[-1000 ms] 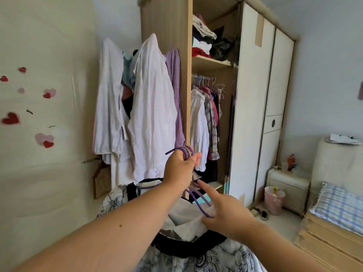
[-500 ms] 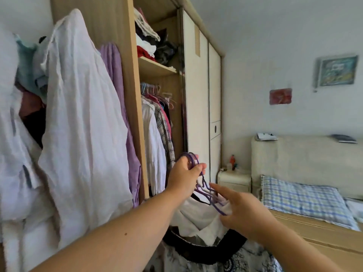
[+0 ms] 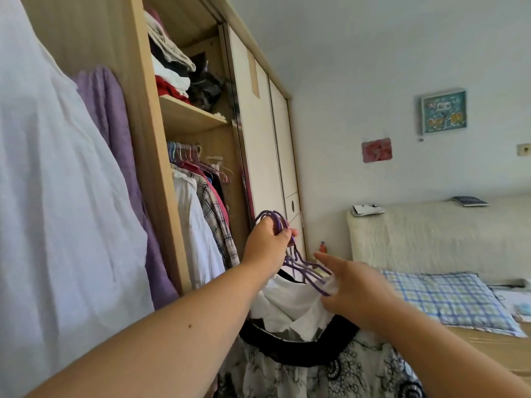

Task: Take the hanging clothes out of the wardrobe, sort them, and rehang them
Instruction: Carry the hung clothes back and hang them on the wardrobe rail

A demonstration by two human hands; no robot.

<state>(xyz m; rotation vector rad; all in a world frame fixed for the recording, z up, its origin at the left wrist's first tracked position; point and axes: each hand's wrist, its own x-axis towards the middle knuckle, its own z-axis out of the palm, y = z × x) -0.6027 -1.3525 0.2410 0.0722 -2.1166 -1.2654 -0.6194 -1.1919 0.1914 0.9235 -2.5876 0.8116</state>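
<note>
We see left hand (image 3: 268, 244) at frame center, fingers curled tight round purple hanger hooks (image 3: 275, 220). Right hand (image 3: 355, 290), just lower right, pinches white garment (image 3: 287, 303) hanging from them, index finger straight. Open wardrobe (image 3: 149, 139) at left, hanging clothes (image 3: 201, 225) inside.

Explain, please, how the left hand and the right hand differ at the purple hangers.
The left hand is higher, gripping the purple hangers by their hooks; the right hand is lower, at the hangers' arms. The left hand's fingers curl round; the right hand's forefinger sticks out straight. Both are at the same bundle.
</note>
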